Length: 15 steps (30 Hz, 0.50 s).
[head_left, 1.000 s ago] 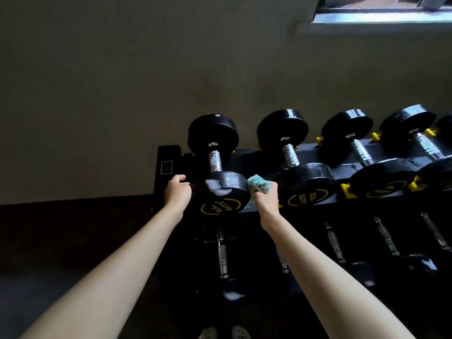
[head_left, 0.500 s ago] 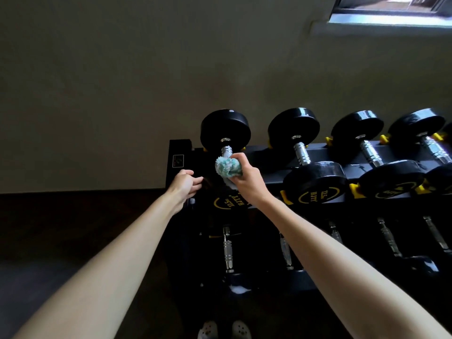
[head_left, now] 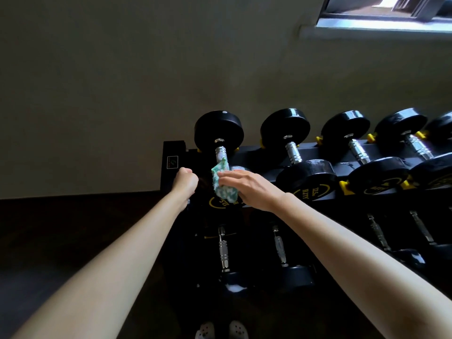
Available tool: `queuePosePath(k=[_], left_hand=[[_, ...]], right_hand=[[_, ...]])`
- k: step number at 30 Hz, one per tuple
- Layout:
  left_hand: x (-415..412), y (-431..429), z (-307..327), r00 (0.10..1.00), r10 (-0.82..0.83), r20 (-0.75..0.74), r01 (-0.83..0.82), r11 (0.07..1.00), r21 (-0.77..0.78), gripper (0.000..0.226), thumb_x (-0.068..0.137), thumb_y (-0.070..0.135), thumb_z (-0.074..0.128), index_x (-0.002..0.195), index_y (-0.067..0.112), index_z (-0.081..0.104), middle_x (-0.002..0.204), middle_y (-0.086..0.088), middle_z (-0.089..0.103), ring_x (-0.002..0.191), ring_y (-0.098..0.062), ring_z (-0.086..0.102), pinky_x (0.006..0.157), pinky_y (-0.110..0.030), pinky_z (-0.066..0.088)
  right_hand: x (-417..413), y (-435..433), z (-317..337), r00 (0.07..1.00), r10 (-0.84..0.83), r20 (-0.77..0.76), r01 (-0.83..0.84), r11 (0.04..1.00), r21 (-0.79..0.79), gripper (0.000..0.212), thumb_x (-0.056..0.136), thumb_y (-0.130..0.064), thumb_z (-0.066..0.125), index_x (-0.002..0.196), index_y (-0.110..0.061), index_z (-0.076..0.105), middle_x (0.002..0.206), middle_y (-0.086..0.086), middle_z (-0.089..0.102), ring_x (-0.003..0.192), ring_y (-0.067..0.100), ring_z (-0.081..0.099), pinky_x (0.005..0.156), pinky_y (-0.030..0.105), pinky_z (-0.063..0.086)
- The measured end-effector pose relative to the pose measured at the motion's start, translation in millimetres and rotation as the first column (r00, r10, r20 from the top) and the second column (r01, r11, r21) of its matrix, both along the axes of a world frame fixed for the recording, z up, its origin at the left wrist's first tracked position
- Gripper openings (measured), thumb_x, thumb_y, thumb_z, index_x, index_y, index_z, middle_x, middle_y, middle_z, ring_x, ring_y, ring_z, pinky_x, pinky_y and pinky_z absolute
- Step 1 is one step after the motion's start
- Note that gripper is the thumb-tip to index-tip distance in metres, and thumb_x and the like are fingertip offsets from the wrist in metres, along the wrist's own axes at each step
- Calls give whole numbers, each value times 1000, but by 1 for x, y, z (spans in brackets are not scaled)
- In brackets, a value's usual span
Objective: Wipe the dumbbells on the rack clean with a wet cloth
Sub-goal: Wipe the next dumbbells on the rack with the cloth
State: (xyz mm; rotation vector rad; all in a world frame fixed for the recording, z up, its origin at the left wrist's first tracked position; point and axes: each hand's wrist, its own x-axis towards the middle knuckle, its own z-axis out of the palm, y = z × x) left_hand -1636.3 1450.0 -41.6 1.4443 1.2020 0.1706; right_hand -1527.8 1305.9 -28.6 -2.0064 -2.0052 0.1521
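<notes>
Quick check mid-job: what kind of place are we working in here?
Most likely a gym or a home weight room. A two-tier rack holds a row of black dumbbells with chrome handles, set against a bare wall below a high window.

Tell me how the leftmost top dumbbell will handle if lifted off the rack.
Likely heavy for its size: the dumbbell has thick black heads on a steel handle. Its round heads would probably roll on a flat floor; here the rack cradles it. The ridged handle should grip well, though the cloth may leave it damp.
</notes>
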Motion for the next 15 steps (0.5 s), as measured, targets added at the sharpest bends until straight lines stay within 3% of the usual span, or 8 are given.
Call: queuePosePath(k=[4,8,15], left_hand=[[3,-9,6,999,-11,-50,13,999,36,38,90,5,34,127,12,40,126,-14,51,116,-29,51,101,-43,43],[4,-19,16,998,-15,-67,18,998,54,45,90,3,33,134,10,36,131,-17,47,121,-30,46,103,-43,41],[2,-25,14,997,-28,-69,33,997,72,50,91,3,36,140,9,31,140,-13,38,126,-30,41,107,-44,37]], right_hand=[[-3,-9,-2,979,51,196,-58,998,31,37,63,5,58,98,-2,68,109,23,65,93,37,67,81,43,54],[0,-17,-9,947,24,319,-68,990,126,33,75,-3,42,91,-5,70,103,18,68,90,32,68,81,38,55],[11,-34,-21,939,-95,332,19,974,225,32,72,-3,44,90,-4,69,93,14,67,82,30,68,73,34,57]])
